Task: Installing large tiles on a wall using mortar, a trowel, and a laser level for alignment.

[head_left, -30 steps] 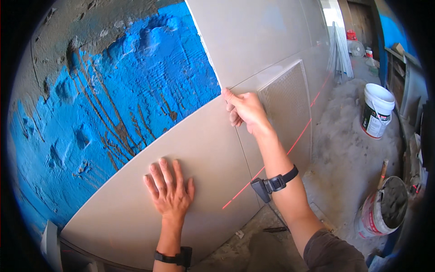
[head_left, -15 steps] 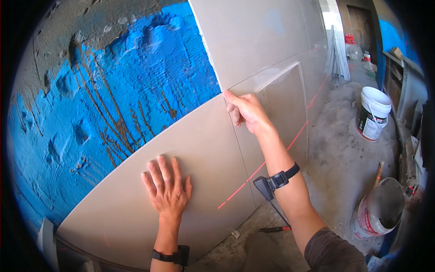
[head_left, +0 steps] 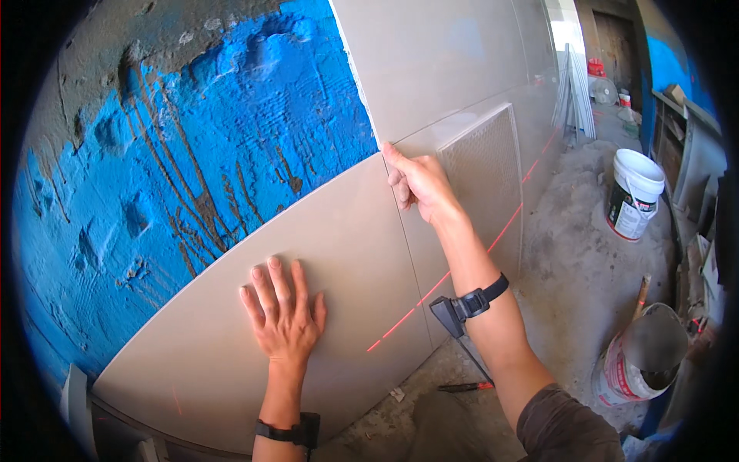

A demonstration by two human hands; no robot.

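Note:
My left hand [head_left: 285, 319] lies flat with spread fingers on a large beige tile [head_left: 346, 239], which leans on or is set against the wall. Farther up and right, my right hand [head_left: 419, 181] touches the tile's upper right corner, where it meets the neighbouring tiles. One digit stretches to that corner while the other fingers curl in; I see nothing between them. Above the tile's top edge the wall is bare, with a rough blue coating [head_left: 254, 115] and grey mortar streaks. An upper tile [head_left: 431, 61] stands above the right hand.
A textured panel [head_left: 485, 158] rests against the tiled wall, crossed by a red laser line [head_left: 504, 231]. On the dusty floor stand a white bucket [head_left: 635, 189] and a dirty bucket [head_left: 623, 369] with a handle sticking out. A red-and-black tool [head_left: 466, 386] lies below my right forearm.
Both hands stay in nearly the same places on the tile. The right hand's extended digit has shifted slightly up at the corner. The view has moved a little.

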